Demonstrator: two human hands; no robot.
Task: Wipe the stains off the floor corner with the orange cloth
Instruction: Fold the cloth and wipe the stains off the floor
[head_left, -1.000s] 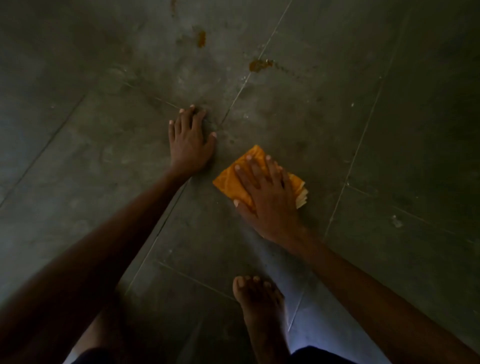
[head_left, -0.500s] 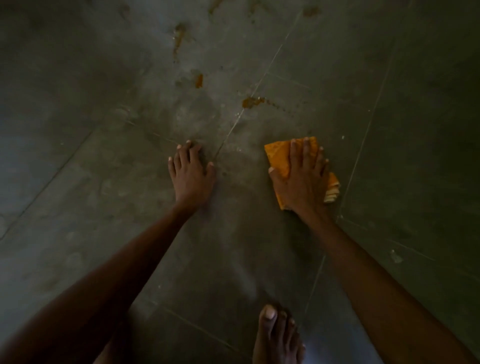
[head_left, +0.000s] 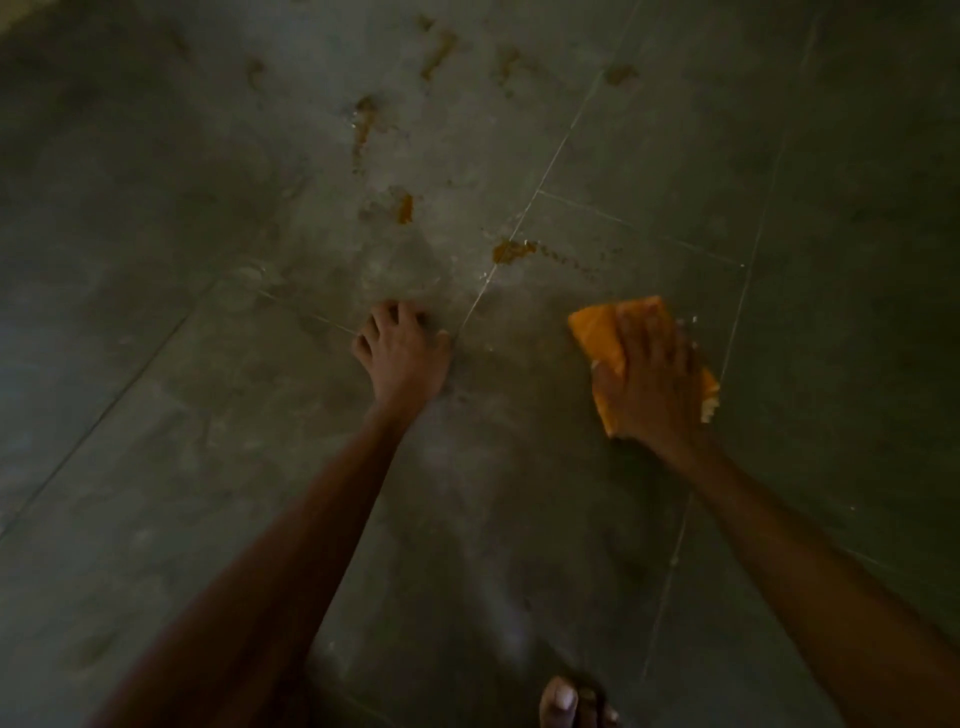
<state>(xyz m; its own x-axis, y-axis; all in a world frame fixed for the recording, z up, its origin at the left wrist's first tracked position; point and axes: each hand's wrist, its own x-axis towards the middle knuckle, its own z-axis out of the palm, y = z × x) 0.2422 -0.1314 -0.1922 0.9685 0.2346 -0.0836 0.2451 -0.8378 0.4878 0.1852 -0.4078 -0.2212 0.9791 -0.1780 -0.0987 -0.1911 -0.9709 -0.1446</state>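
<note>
The right hand presses the orange cloth flat on the floor, fingers straight and close together. Stains sit at the cloth's ten o'clock. The left hand braces at nine, fingers slightly bent, holding nothing.

One orange cloth, a left hand and a right hand, one bare foot, at least six brown stains.

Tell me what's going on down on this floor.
A person leans over a grey tiled floor, left hand braced on the tiles. The right hand presses a folded orange cloth flat on the floor. Brownish-orange stains lie ahead of the cloth, not yet wiped.
</note>
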